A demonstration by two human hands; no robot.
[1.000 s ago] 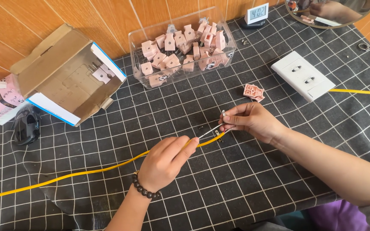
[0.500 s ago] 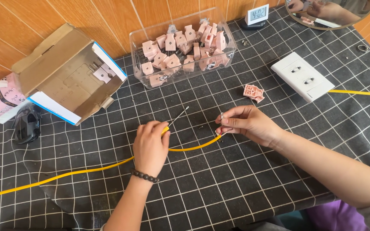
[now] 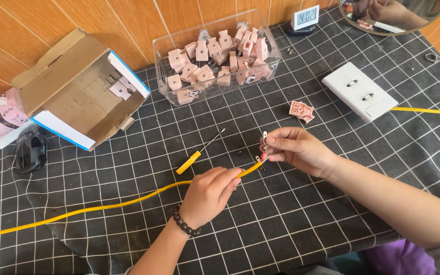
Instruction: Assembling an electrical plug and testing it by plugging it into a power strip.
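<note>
Wiring step at the cable end. The left hand (image 3: 211,191) pinches the yellow cable (image 3: 128,202) just short of its stripped tip, fingers pressed together around the sheath. The right hand (image 3: 297,149) pinches a small metal terminal piece (image 3: 264,140) upright at that tip, at mid-worktop. The step in hand appears to be joining terminal to conductor; any further move would call for a steady cable and fine fingertip control. The yellow-handled screwdriver (image 3: 195,154) lies loose just beyond the left hand, on the checked cloth (image 3: 128,244). A pink plug part (image 3: 301,110) lies farther right, near the white socket plate (image 3: 359,91).

Hard to make out: the bared conductors and whether they touch the terminal. The cable's left end is cut off at the frame edge.
</note>
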